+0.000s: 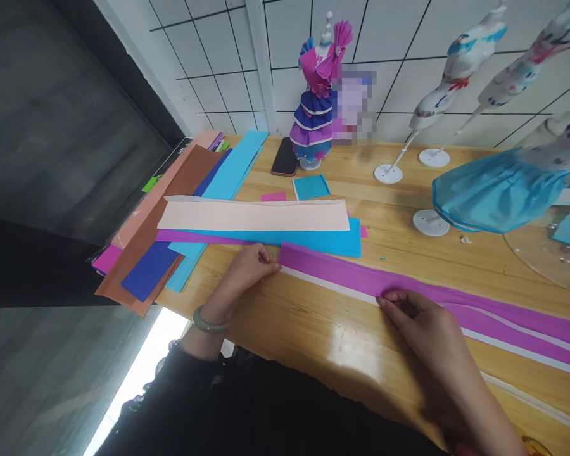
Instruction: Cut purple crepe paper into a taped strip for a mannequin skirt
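Two bare hands pinch one long purple paper strip by its white lower edge. The left hand, with a pale bangle at its wrist, has thumb and fingertips closed at the strip's left end; the right hand grips the same edge farther right. The strip lies on the wooden worktop, slanting towards the right side of the view. A thin white band curves across its purple face there (perhaps a loose strip, though its far end is out of view).

Just beyond the left hand, a pale pink paper strip overlaps a bright blue sheet. To the left, a brown sheet, a dark blue piece and light blue strips lie in a pile. Behind, a black phone rests beside a small mannequin in a pink, purple and blue ruffled dress.
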Available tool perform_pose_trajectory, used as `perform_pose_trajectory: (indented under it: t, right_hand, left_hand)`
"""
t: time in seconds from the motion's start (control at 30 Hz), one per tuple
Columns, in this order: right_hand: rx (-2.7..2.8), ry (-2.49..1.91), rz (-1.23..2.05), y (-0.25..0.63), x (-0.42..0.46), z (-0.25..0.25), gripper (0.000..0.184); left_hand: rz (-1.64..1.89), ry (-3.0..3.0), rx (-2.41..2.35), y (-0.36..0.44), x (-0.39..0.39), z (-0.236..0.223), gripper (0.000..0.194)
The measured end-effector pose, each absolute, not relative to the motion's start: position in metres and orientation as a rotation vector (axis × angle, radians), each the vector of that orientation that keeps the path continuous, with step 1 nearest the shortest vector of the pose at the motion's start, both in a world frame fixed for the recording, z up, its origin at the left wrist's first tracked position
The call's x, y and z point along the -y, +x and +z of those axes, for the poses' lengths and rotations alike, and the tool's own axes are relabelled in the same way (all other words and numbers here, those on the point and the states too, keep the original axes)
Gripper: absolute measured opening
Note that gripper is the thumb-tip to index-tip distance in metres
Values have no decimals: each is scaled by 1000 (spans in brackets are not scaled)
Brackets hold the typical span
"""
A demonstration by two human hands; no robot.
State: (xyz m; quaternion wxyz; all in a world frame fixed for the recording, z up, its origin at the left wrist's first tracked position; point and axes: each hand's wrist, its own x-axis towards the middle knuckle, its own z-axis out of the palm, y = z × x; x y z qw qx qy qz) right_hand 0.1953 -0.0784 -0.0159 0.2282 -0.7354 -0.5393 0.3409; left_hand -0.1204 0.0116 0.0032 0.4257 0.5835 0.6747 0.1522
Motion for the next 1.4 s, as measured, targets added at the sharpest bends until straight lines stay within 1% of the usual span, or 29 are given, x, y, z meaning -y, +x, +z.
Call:
perform_pose_trajectory:
  t: [0.23, 0.5, 0.63, 0.73, 0.8, 0.9, 0.97, 1.17, 1.4]
  right_hand:
    - [1523, -2009, 911, 194, 77, -13, 31]
    - [1546, -1894, 930, 198, 73, -25, 21]
    - [1565, -1905, 879, 196, 73, -25, 22]
    - [1572, -1886, 860, 195, 73, -22, 21]
    - [1580, -1870, 852, 194, 73, -20, 20]
    - [1607, -1857, 826, 191, 73, -16, 19]
    - [1631, -1853, 799, 189, 74, -13, 18]
    - [1672, -1855, 721, 182, 78, -5, 17]
    - [1599, -1817, 757, 186, 81, -7, 24]
  left_hand:
    - [390, 1417, -1592, -121, -15, 6, 26]
    - [356, 1391, -1533, -120, -18, 10, 19]
    - [350, 1661, -1765, -111, -7, 12, 16]
    - [359, 1967, -1905, -82, 8, 20, 12]
    - [329, 2067, -1743, -53, 19, 25, 14]
    - [305, 2193, -1353, -8, 31, 29, 13]
    - [294, 2287, -1245, 16, 35, 28, 14]
    - [189, 2387, -1193, 50, 35, 12, 18]
    - [271, 2354, -1186, 49, 33, 4, 19]
